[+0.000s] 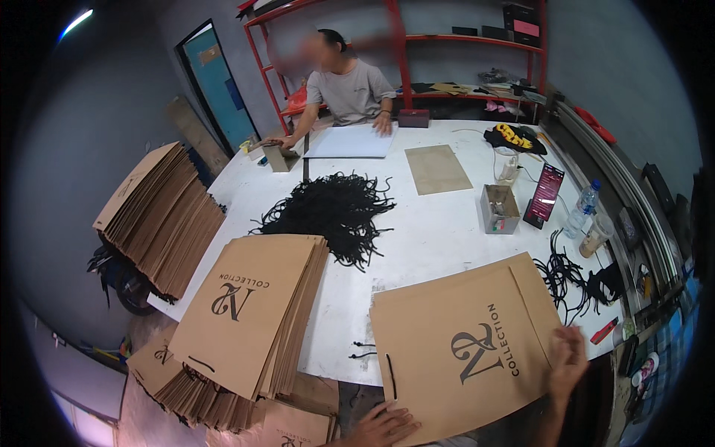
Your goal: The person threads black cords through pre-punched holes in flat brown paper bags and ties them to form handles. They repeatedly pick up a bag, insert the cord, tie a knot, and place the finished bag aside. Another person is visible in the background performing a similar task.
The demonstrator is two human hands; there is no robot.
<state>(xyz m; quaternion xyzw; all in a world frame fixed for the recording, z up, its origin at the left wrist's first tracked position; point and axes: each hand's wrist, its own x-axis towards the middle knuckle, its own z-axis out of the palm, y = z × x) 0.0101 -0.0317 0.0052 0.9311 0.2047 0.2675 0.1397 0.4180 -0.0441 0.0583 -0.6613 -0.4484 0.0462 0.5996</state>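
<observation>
A brown paper bag [439, 328] with a dark printed logo lies flat on the near right of the white table, turned sideways. A black cord handle [391, 378] is threaded along its left end, and two knotted cord ends [363, 349] stick out beside it. My left hand [383, 426] rests with its fingers laid out on the bag's near left corner. At the bag's right edge my right hand [567, 359] is raised, fingers loosely bent and apart, with nothing seen in it. A thick stack of similar bags [246, 305] stands to the left.
A heap of black cords [328, 212] lies mid-table; more cords [570, 279] lie right, near a red cutter [604, 331]. A metal box [499, 208], phone [544, 195], bottle [582, 208] and cup [596, 235] stand right. Another bag stack [160, 216] is far left. Across sits a co-worker [348, 93].
</observation>
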